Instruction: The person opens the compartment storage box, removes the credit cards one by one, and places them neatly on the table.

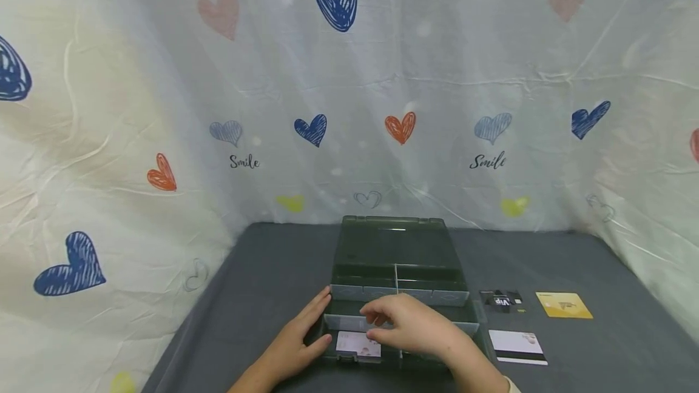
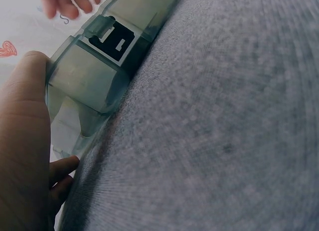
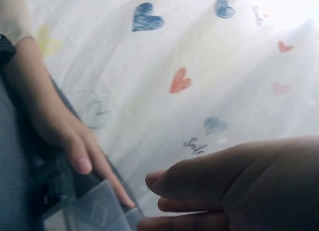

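A translucent dark green plastic organizer box (image 1: 393, 242) stands with its lid raised and its stepped trays spread out. In its front left compartment lies a pale pink-white card (image 1: 355, 342). My left hand (image 1: 297, 343) rests along the box's left side, fingers straight and thumb over the front corner. Above the front trays hovers my right hand (image 1: 412, 322), its fingers loosely bent; nothing shows between thumb and fingers in the right wrist view. The front latch (image 2: 117, 40) of the box shows in the left wrist view, between the two hands.
Right of the box lie a black VIP card (image 1: 500, 301), a yellow card (image 1: 564, 305) and a white card with a black stripe (image 1: 517, 346). All rest on a grey cloth-covered table (image 1: 289, 259). A white curtain (image 1: 437, 90) with printed hearts hangs behind and at the sides.
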{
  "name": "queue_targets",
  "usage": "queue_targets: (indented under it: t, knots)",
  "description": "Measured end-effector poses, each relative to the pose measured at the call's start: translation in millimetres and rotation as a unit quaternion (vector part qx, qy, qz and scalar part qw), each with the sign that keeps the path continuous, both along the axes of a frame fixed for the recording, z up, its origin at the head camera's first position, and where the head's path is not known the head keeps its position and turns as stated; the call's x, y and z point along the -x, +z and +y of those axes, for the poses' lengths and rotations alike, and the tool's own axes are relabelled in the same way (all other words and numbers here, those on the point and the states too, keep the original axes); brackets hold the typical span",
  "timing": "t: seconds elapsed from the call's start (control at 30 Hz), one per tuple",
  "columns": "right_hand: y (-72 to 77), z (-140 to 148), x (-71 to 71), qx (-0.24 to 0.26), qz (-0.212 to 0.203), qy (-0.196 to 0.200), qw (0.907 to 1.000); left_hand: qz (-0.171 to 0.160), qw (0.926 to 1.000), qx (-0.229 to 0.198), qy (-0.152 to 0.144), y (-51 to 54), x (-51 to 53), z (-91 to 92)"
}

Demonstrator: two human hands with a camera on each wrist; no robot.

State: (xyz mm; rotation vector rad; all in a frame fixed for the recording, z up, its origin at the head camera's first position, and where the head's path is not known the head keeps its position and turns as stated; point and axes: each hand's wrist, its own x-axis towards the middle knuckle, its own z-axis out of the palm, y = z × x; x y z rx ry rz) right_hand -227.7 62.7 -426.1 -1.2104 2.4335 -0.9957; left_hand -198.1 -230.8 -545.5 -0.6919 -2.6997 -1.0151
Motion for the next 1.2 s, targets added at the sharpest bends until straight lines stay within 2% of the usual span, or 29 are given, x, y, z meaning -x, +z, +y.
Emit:
queue_targets:
  t: [0.1,0.3,0.47,0.67,0.77,0.9,1.07,1.2]
  knots:
    - [-8.4,-7,-2.4,-0.029,0.015,-0.005,0.9995,-0.002,1.0000,0.003,-0.001,-0.3,0.6,-0.9]
    - [-22.7,-19,-9.9,-0.073,0.101,-0.049,0.9910,0.025,0.9996,0.010,-0.002,-3.1,0.3,-1.7]
    - [-35.4,-32,-16.9,-0.109,0.173,-0.097,0.9741,0.050,0.9987,0.002,-0.004,-4.8,1.8,-1.0]
    - [-51.5,-45,-22.3,-0.134,0.243,-0.142,0.9502,0.056,0.9984,0.000,-0.002,-5.3,2.7,-0.8]
    - [-57.0,-47,-21.9,-0.132,0.268,-0.149,0.9426,0.054,0.9986,0.000,-0.003,-4.8,3.5,-0.8]
    - [-59.3,-46,-20.0,-0.114,0.260,-0.144,0.9481,0.047,0.9989,0.000,-0.003,-3.0,3.6,-1.1]
    - [-60.7,-47,-18.5,-0.078,0.215,-0.139,0.9635,0.050,0.9988,-0.001,-0.005,-1.5,2.7,-0.9]
    - [-61.6,-48,-19.6,-0.036,0.163,-0.133,0.9770,0.056,0.9983,-0.004,-0.011,-2.7,1.7,-0.7]
